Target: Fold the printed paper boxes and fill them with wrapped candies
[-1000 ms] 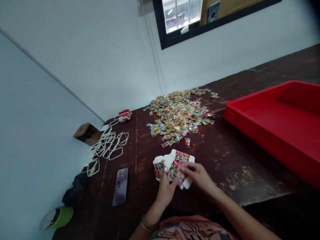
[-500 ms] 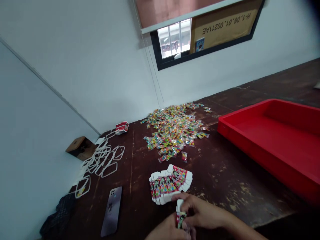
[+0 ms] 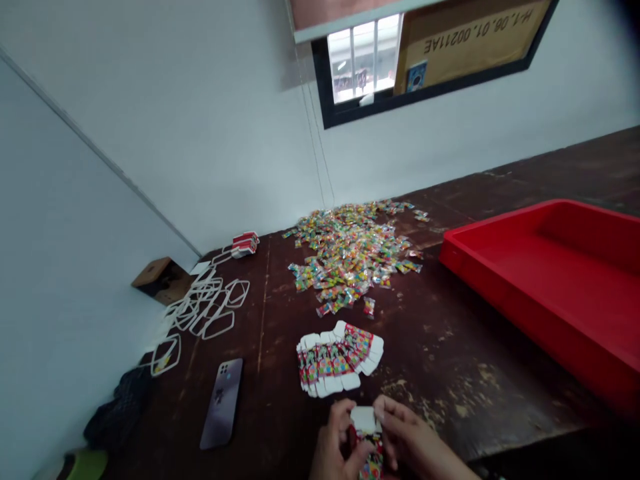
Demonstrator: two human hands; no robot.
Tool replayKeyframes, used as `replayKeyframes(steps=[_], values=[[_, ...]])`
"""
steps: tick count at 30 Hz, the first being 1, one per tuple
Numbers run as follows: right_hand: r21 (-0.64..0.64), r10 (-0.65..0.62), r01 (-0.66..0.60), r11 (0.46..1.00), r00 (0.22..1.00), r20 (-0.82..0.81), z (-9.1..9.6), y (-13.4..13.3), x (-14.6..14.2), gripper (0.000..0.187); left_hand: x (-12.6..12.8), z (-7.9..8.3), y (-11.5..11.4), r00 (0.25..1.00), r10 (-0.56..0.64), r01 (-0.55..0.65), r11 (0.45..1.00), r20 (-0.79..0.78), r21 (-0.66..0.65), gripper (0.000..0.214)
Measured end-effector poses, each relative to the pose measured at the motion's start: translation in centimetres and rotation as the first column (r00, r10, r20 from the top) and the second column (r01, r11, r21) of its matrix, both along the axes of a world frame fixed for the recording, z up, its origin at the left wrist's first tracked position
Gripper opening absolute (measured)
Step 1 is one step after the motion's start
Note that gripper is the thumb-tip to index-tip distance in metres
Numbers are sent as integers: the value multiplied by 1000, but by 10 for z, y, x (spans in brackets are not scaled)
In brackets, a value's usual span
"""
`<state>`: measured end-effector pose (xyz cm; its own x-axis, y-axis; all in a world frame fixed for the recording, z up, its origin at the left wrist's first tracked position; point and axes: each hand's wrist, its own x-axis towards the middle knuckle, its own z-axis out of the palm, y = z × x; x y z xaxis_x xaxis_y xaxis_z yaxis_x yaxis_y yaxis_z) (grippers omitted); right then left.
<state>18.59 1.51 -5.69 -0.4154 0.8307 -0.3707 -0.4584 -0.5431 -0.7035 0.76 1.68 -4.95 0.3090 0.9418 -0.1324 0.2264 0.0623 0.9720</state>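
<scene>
Near the bottom edge, my left hand (image 3: 337, 443) is closed around a small printed candy box (image 3: 370, 460), red with bright coloured dots. The white end flap of the box points away from me. At the box's upper right corner, my right hand (image 3: 407, 433) pinches the edge by the flap with thumb and fingers. Just beyond my hands lies a fanned stack of flat printed boxes (image 3: 327, 360) with white flaps. Farther back spreads a pile of small wrapped candies (image 3: 353, 250) in clear wrappers.
A large red tray (image 3: 505, 287) stands at the right of the dark table (image 3: 280, 400). To the left lie a phone (image 3: 223, 403), several white loops (image 3: 207, 307), an open cardboard box (image 3: 165, 280) and a red-white stack (image 3: 245, 244). A dark bag (image 3: 117, 407) sits by the left wall.
My right hand has drawn back from the stack's near edge to the box's right side. The box now faces up with its white flap visible. The view has shifted slightly.
</scene>
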Motion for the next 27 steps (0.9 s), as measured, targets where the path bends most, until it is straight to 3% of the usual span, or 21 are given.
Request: replayKeyframes(steps=[2, 7, 10, 12, 14, 15, 18, 21, 24, 27], values=[[-86, 12, -16, 996, 998, -55, 1, -5, 4, 35, -5, 2, -4, 994, -65, 66, 998, -83, 15, 61], [-48, 175, -173, 984, 983, 55, 12, 0, 13, 34, -11, 12, -8, 951, -163, 172, 985, -262, 11, 34], [-155, 294, -288, 945, 956, 13, 10, 9, 16, 34, -10, 18, -8, 943, -217, 218, 976, -251, -27, 28], [-152, 309, -300, 942, 950, 36, 10, 13, 16, 32, -6, 19, -7, 979, -130, 116, 989, -154, -95, 31], [-13, 279, -280, 960, 948, 154, 15, 13, 15, 29, -1, 18, -5, 1000, 12, -6, 965, 21, -263, 36], [98, 246, -275, 956, 940, 238, 19, 13, 13, 27, 2, 16, -4, 988, 83, -29, 927, 128, -375, 43], [375, 100, -286, 882, 891, 444, 30, 10, 7, 32, 10, 9, -1, 894, 224, 101, 742, 387, -663, 64], [442, 33, -301, 845, 855, 518, 34, 9, 1, 27, 9, 4, -1, 834, 248, 266, 602, 493, -753, 73], [525, -8, -358, 772, 821, 572, 34, 10, 2, 20, 1, 4, -2, 781, 243, 348, 595, 575, -724, 78], [632, -48, -521, 574, 749, 661, 38, 7, 10, 27, -6, 6, -4, 765, 206, 376, 627, 611, -682, 84]])
